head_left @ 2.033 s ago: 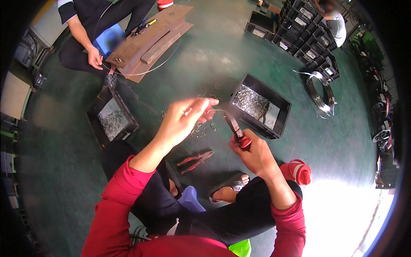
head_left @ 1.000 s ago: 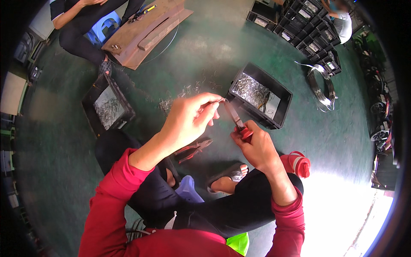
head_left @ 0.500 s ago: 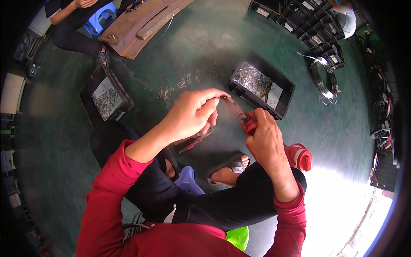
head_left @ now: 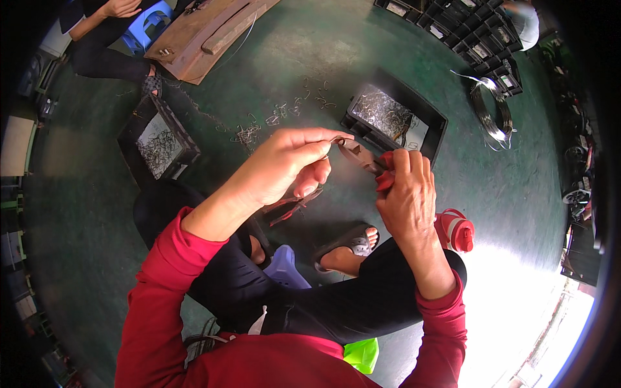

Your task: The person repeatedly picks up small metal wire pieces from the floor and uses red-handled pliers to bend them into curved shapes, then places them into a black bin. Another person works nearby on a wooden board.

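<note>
Above the black tray (head_left: 432,123), left hand (head_left: 284,165) pinched a wire piece (head_left: 336,139); right hand (head_left: 404,194) gripped red-handled pliers (head_left: 367,161) biting it. Bending step; steady squeeze needed.

Green floor (head_left: 84,194), worn and scuffed, glare patch at near right. Directly on it: black tray (head_left: 157,140) of small wire pieces at far left; second black tray (head_left: 396,119) with wire pieces at far centre-right; loose bent wire bits (head_left: 284,110) scattered between the two trays. Wire coil (head_left: 491,110) far right, near stacked black crates (head_left: 466,32). Brown boards (head_left: 207,32) far left-centre, blue stool (head_left: 149,22) beside them. Red-handled pliers (head_left: 291,205) lie on floor at centre. Red bottle (head_left: 456,231) near right. Pale purple stool (head_left: 284,268) near centre.
</note>
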Motion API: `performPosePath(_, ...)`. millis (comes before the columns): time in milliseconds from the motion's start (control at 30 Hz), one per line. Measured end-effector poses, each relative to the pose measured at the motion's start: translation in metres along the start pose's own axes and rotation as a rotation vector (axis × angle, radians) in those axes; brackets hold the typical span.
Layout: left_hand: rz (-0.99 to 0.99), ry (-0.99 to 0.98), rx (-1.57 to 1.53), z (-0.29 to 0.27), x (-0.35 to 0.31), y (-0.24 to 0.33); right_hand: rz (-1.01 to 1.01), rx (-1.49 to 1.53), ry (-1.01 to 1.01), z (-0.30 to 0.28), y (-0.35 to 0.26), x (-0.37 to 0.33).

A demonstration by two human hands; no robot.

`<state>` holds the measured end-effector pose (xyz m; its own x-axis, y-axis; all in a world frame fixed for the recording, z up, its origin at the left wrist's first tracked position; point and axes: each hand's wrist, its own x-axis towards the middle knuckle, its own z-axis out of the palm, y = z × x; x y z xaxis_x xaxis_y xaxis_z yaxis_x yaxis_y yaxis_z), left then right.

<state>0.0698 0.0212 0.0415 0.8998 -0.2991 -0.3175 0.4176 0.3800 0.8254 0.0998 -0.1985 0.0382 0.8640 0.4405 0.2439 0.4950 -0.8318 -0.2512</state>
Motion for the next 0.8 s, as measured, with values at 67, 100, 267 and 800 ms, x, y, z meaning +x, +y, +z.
performPosePath(67, -0.019, -0.028, -0.047, -0.003, 0.001, 0.000, 0.000, -0.020, 0.017, 0.000, 0.000, -0.001)
performPosePath(100, -0.024, -0.047, -0.072, -0.004, 0.002, 0.000, -0.001, -0.028, 0.020, 0.001, 0.001, -0.002)
performPosePath(267, 0.083, 0.011, 0.242, 0.003, 0.001, -0.003, 0.043, 0.178, -0.103, 0.004, 0.007, 0.000)
performPosePath(800, 0.223, 0.175, 0.444, 0.003, 0.003, -0.004, 0.406, 0.783, -0.643, -0.005, 0.020, 0.001)
